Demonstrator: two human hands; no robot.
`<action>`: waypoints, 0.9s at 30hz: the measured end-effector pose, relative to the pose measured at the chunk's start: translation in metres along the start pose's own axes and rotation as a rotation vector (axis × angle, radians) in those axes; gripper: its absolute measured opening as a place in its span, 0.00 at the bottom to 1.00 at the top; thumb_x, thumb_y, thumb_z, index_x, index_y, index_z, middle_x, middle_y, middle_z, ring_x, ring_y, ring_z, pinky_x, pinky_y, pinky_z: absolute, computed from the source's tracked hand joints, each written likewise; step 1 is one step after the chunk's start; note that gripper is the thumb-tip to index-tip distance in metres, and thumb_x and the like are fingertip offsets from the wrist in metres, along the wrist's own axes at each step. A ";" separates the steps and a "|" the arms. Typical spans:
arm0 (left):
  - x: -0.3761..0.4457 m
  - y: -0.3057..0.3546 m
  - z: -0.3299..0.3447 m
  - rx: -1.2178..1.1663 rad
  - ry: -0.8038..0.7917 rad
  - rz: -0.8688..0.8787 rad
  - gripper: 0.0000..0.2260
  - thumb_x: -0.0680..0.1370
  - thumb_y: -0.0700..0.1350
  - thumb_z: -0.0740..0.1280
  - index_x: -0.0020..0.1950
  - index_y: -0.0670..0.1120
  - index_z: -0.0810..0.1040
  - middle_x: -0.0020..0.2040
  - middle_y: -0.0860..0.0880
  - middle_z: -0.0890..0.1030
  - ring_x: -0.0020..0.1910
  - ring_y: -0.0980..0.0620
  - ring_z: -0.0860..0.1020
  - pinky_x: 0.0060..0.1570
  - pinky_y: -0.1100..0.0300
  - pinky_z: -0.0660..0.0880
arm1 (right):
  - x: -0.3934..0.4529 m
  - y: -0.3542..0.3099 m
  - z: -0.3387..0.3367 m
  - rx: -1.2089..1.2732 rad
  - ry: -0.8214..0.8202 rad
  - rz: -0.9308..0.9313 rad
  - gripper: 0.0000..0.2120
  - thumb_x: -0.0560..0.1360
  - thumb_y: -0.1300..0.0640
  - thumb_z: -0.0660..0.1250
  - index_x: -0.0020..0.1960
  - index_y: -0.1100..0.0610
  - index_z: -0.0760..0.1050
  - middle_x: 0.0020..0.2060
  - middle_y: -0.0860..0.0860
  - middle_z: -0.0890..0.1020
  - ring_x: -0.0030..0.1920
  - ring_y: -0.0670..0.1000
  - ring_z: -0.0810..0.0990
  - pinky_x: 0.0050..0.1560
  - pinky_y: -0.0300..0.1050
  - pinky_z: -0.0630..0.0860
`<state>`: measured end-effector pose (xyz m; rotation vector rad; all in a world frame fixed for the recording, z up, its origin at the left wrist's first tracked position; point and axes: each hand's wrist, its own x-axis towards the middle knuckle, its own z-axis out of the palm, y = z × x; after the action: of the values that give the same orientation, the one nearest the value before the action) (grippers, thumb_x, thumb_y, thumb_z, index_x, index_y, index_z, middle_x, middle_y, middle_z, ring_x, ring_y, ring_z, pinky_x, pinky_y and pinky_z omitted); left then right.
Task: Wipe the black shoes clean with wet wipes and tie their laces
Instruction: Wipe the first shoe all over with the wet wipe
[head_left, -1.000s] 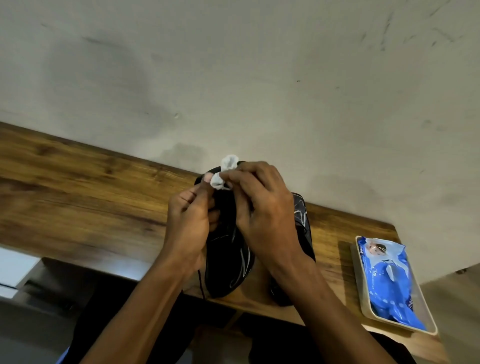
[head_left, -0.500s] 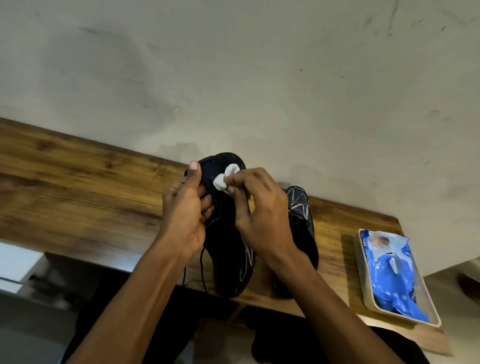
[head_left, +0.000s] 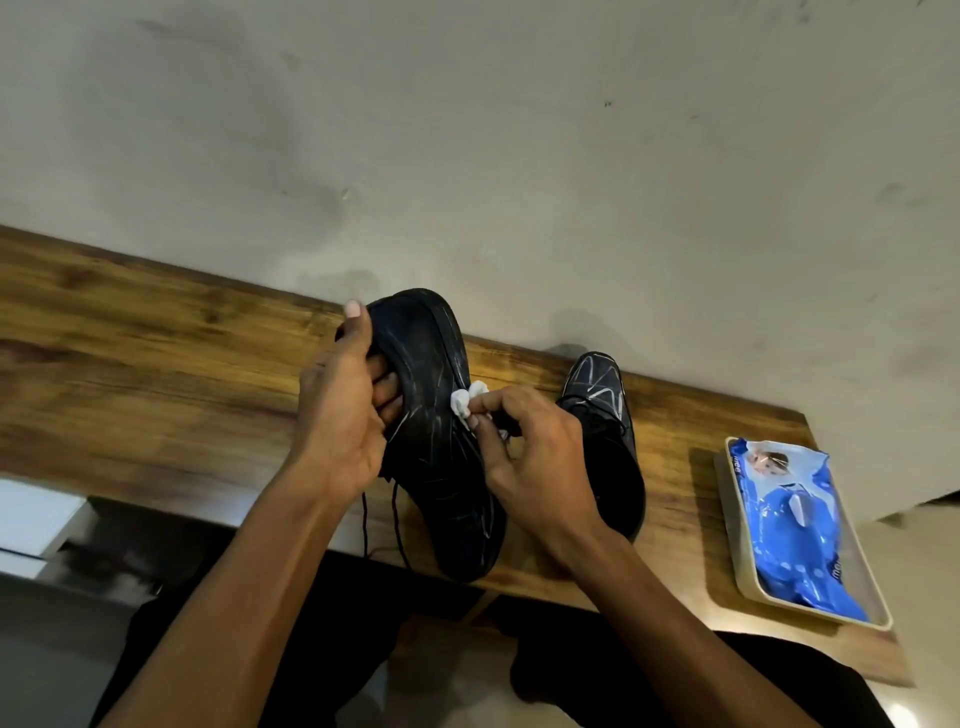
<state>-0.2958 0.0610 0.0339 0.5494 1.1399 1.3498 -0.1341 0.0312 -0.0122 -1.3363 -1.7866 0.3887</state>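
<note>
Nearest me, loose laces (head_left: 382, 525) hang over the near edge of the wooden table (head_left: 130, 395), so tying is not yet done. Just beyond, my left hand (head_left: 343, 415) grips the held shoe (head_left: 441, 431), fingers curled into its opening and thumb up along its far end, tipping it on its side so the surface to be cleaned faces my other hand. My right hand (head_left: 530, 457) pinches a small balled wet wipe (head_left: 467, 404) between thumb and fingertips and presses it against that shoe's side; I judge this a wiping stroke in progress. To the right, well apart, a cream tray (head_left: 727, 499) holds the blue wipes pack (head_left: 795, 525), kept within easy reach. Farther back, the second shoe (head_left: 605, 415) stands on the table beside the held one, partly behind my right hand, waiting its turn near the wall (head_left: 519, 156).
</note>
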 end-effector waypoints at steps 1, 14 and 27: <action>-0.003 0.000 -0.001 0.086 -0.022 0.040 0.19 0.80 0.58 0.64 0.57 0.44 0.81 0.49 0.46 0.87 0.46 0.50 0.86 0.46 0.54 0.83 | -0.001 0.000 0.001 0.006 0.002 0.013 0.05 0.76 0.64 0.71 0.51 0.58 0.82 0.47 0.48 0.83 0.48 0.44 0.80 0.47 0.35 0.77; -0.010 -0.013 -0.002 0.364 -0.183 0.117 0.11 0.83 0.49 0.64 0.51 0.46 0.84 0.48 0.42 0.87 0.48 0.43 0.86 0.50 0.48 0.81 | 0.020 -0.010 0.005 0.144 0.085 0.027 0.06 0.78 0.61 0.71 0.54 0.58 0.83 0.48 0.48 0.84 0.49 0.45 0.82 0.49 0.42 0.80; -0.005 -0.011 0.002 0.267 -0.094 0.062 0.14 0.83 0.47 0.63 0.39 0.44 0.73 0.26 0.53 0.74 0.21 0.59 0.70 0.23 0.65 0.68 | -0.031 -0.002 0.013 -0.064 -0.148 -0.292 0.08 0.78 0.62 0.68 0.56 0.61 0.82 0.51 0.54 0.80 0.51 0.52 0.80 0.52 0.43 0.77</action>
<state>-0.2878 0.0543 0.0272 0.8385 1.2427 1.2176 -0.1434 0.0061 -0.0322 -1.0901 -2.0979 0.2768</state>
